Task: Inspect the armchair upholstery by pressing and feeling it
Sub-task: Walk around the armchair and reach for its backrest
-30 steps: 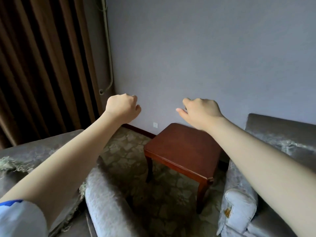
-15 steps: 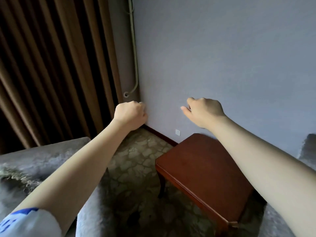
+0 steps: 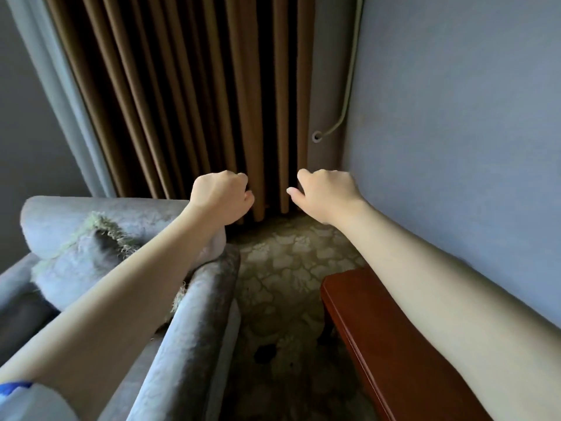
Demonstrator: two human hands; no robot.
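The grey velvety upholstered armchair with its fringed grey cushion sits low on the left, untouched. Both the left hand and right hand hover above the floor, fingers loosely clenched, grasping nothing; all pressing and feeling appears left to do.

A grey, velvety upholstered armchair fills the lower left of the frame. Its rounded padded armrest runs from the bottom edge up toward the centre, ending near the patterned floor. The curved backrest crosses the left middle of the frame, in front of the brown curtain. A matching grey cushion trimmed with a greenish fringe leans on the seat against the backrest, one corner pointing up. The fabric shows a faint sheen and a mottled pattern.
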